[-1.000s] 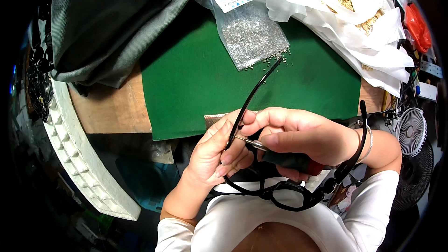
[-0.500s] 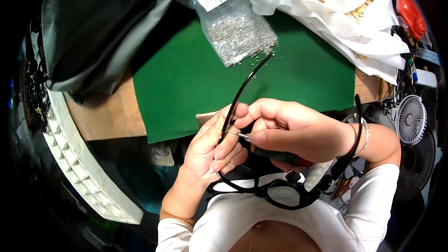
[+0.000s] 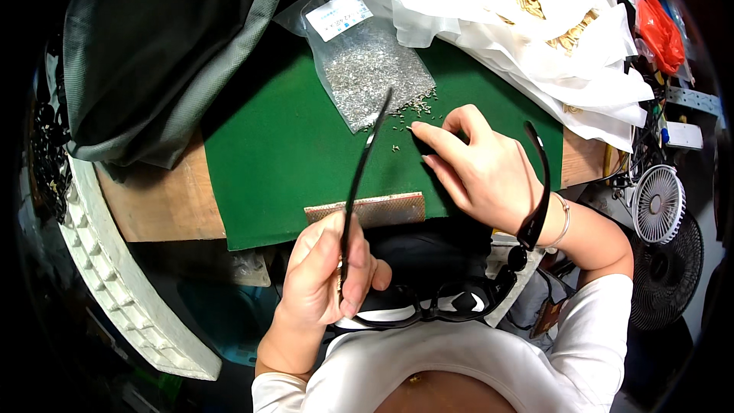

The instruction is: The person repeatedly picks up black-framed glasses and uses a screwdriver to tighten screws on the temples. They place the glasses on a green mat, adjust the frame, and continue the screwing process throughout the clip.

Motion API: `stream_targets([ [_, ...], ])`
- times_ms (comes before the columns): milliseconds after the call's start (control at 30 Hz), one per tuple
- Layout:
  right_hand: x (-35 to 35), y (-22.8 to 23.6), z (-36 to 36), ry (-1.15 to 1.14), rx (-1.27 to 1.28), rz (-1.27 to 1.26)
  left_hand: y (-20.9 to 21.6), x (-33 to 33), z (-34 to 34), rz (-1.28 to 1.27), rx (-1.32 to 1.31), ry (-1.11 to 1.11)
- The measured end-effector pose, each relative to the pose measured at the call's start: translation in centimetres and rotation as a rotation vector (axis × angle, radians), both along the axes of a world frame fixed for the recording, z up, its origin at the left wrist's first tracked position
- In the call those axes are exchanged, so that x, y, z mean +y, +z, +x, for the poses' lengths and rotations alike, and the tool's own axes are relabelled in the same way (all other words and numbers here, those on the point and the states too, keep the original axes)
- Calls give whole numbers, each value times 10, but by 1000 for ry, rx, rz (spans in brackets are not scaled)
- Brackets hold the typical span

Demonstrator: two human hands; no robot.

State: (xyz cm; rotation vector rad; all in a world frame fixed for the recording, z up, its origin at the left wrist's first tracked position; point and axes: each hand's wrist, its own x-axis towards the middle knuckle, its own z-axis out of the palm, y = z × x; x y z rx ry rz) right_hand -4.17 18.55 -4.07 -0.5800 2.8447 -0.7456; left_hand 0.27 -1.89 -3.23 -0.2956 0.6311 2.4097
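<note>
Left hand [image 3: 325, 279] clamps one temple of the black spectacle frame [image 3: 428, 307], held near the body. Right hand [image 3: 478, 172], fingers loosely apart and empty, reaches to loose small screws [image 3: 417, 111] spilled right of the clear bag [image 3: 367, 69] on the green mat [image 3: 283, 153]. Step judged: fetching one screw; next needs a fine pinch.

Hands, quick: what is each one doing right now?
Left hand: closed around a temple arm of the black eyeglass frame.
Right hand: open, holding nothing, fingertips reaching the loose tiny metal screws on the green mat.
</note>
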Motion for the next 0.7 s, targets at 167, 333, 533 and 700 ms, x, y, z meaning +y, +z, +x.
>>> stream_targets([
  [167, -1, -3, -2, 82, 42, 22, -15, -6, 20, 252, 130, 109],
  [333, 0, -6, -3, 69, 51, -18, -20, -14, 14, 353, -27, 230],
  [533, -2, -2, -3, 108, 97, 79, -16, -3, 7, 287, -146, 134],
  [700, -1, -11, -4, 144, 177, 94, -21, -5, 6, 388, -216, 148],
])
